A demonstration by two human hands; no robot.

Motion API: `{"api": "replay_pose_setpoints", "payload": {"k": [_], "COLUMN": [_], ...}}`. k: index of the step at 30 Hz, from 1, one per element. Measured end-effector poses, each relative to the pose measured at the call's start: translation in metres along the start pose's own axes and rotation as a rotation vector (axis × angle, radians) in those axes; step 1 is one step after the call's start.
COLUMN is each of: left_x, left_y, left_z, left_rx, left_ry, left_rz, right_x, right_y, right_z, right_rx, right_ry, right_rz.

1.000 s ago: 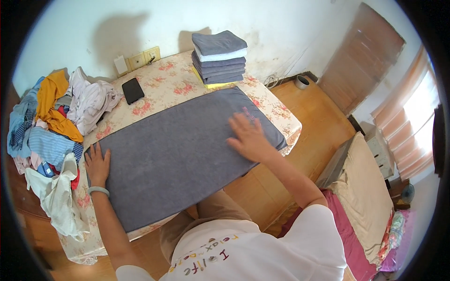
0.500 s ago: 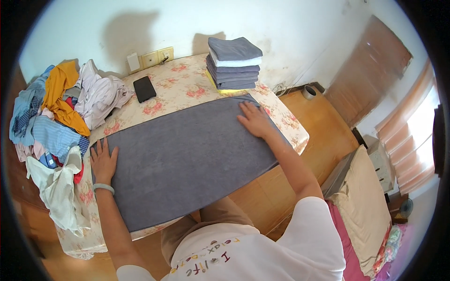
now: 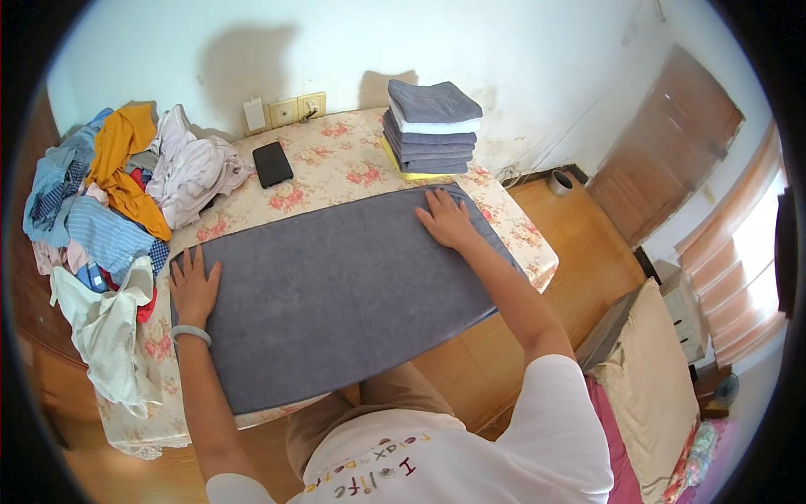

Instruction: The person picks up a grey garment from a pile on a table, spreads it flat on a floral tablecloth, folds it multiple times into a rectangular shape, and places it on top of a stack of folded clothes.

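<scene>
The towel [image 3: 344,294] lies spread flat on the flowered table [image 3: 315,151], under both hands; the left hand [image 3: 195,287] rests palm down by its left edge, fingers spread and gripping nothing, and the right hand [image 3: 449,222] lies likewise, loose and flat, near the far right corner; just beyond stands a folded stack [image 3: 432,134], with a phone [image 3: 273,165] past the far edge and heaped clothes [image 3: 122,197] to the left
</scene>
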State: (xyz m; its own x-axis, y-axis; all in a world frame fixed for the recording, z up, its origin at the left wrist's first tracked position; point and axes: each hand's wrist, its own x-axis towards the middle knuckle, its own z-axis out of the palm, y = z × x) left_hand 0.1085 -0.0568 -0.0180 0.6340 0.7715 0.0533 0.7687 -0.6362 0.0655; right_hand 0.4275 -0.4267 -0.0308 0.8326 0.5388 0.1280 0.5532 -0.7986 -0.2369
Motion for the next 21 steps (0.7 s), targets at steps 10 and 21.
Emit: {"api": "replay_pose_setpoints", "payload": {"k": [10, 21], "left_x": [0.000, 0.004], "left_y": [-0.001, 0.001], "left_z": [0.000, 0.003], "left_rx": [-0.012, -0.011], "left_ry": [0.009, 0.018], "left_rz": [0.014, 0.026], "right_x": [0.030, -0.014], "right_y": [0.011, -0.073], "right_z": [-0.011, 0.019], "right_rx": [-0.031, 0.002], "right_ry": [-0.036, 0.012], "right_rz": [0.212, -0.408]}}
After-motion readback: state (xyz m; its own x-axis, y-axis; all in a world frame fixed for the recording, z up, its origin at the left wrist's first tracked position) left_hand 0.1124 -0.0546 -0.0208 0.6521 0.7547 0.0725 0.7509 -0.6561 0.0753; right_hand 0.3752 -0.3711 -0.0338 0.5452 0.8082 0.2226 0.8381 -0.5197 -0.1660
